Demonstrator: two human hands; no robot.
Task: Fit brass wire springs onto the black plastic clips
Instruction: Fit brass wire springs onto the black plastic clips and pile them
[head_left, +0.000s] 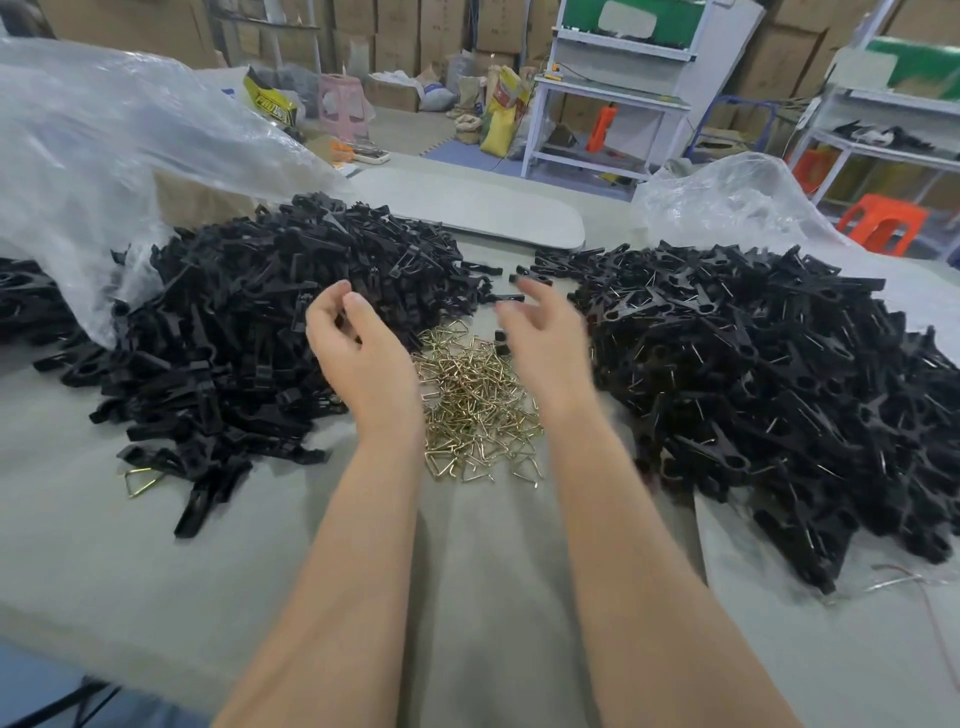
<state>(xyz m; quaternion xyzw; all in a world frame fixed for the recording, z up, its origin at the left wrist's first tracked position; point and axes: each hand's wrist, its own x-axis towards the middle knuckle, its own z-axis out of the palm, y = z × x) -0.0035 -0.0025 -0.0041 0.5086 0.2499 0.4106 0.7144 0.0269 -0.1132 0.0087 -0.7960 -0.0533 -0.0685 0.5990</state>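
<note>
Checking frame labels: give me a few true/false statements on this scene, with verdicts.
1. The brass springs lie heaped between the two forearms. True.
2. The right hand grips a spring. False: its fingers are spread and hold nothing.
3. Clips in the right pile show wire on them. True.
4. The springs sit in a tray. False: they lie loose on the table.
5. A stray spring lies at the edge of the left pile. True.

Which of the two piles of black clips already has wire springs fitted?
The pile on the right: thin metal wires glint all through its clips. The left pile is plain black plastic, with no wire on its clips.
</note>
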